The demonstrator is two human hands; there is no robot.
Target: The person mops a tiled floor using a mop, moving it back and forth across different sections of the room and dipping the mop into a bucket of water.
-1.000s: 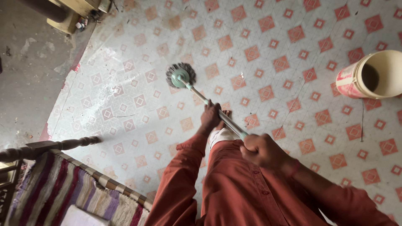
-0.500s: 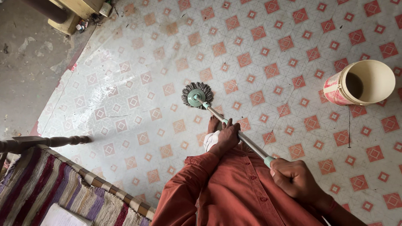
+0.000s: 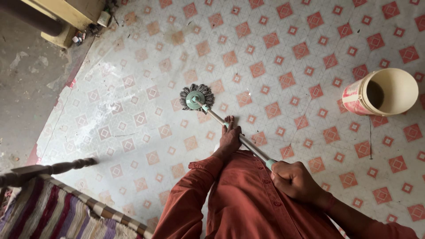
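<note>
Mop head (image 3: 196, 98) sits flat on the patterned floor (image 3: 310, 53), both hands clamped on its pole: left hand (image 3: 230, 139) lower, right hand (image 3: 294, 179) at the top. Wet sheen left; dry floor right, around the bucket (image 3: 381, 92).

A mint-green mop (image 3: 196, 98) with grey strands sits on a white floor (image 3: 283, 66) patterned with orange diamonds, beside a cream bucket (image 3: 380, 92).

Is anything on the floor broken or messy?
Yes. The patterned floor sheet ends in a ragged, worn edge at the left, with bare stained concrete beyond. Small litter sits by the yellow furniture. The bucket stands upright.
</note>
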